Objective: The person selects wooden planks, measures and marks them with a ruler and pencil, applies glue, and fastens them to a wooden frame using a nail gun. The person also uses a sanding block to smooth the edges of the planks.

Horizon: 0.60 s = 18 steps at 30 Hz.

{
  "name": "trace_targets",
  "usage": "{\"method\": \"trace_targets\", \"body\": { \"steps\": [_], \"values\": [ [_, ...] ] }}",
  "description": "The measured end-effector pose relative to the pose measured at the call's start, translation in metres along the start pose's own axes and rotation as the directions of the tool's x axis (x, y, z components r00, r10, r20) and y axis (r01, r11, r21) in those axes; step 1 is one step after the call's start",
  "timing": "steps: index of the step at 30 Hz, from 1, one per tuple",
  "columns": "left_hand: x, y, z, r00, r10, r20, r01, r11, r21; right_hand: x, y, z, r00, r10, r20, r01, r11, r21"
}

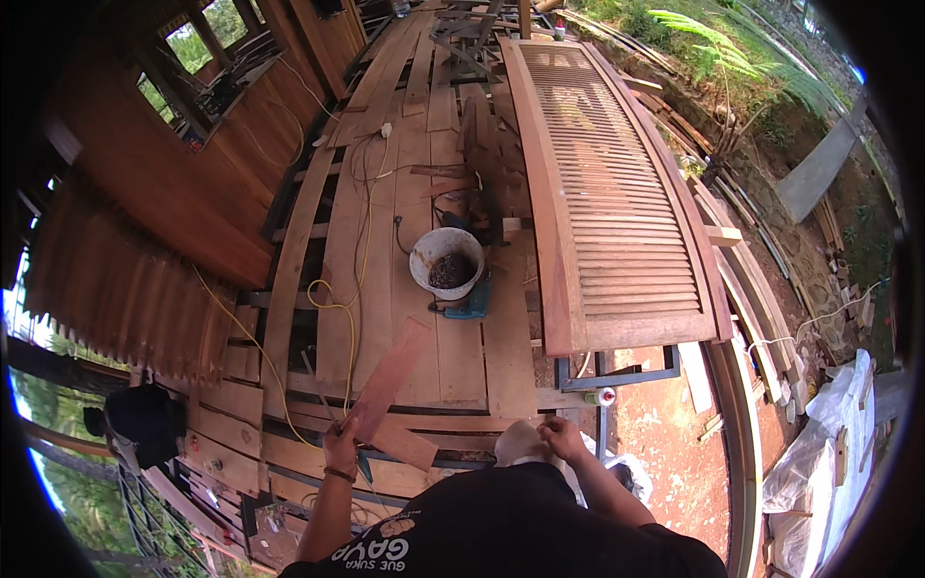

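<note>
Low in front of me, my left hand (339, 449) is closed around the lower end of a short reddish wooden board (393, 378), which slants up to the right. A thin metal-bladed hand tool (318, 387) runs up beside the same hand; a teal handle-like end (364, 468) shows below it. Another short piece of wood (407, 446) lies just right of the hand. My right hand (563, 439) has its fingers pinched together at a pale beige rounded shape (521, 443). Whatever those fingers hold is too small to make out.
A white bucket (447, 264) with dark contents stands on the plank floor (356, 250), by a teal power tool (469, 304). Yellow cord (352, 332) crosses the planks, which have gaps. A large louvred wooden panel (626, 193) lies at right, near a small bottle (599, 396).
</note>
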State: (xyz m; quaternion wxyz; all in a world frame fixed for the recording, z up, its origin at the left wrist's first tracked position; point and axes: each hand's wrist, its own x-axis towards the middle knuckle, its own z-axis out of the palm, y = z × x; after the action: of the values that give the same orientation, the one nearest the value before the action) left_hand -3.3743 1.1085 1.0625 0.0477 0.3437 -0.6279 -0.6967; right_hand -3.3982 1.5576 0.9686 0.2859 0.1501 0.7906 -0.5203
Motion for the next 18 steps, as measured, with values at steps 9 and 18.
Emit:
{"method": "trace_targets", "body": {
  "steps": [9, 18],
  "values": [
    [-0.028, 0.155, 0.017, 0.964, 0.068, -0.258, -0.108, 0.983, -0.146, 0.068, -0.26, -0.003, 0.801, -0.404, 0.441, 0.468, 0.883, -0.042],
    [0.094, 0.212, 0.011, 0.976, -0.014, -0.219, -0.079, 0.91, -0.408, 0.14, -0.461, 0.092, 0.701, -0.356, 0.618, 0.388, 0.918, 0.088]
  ]
}}
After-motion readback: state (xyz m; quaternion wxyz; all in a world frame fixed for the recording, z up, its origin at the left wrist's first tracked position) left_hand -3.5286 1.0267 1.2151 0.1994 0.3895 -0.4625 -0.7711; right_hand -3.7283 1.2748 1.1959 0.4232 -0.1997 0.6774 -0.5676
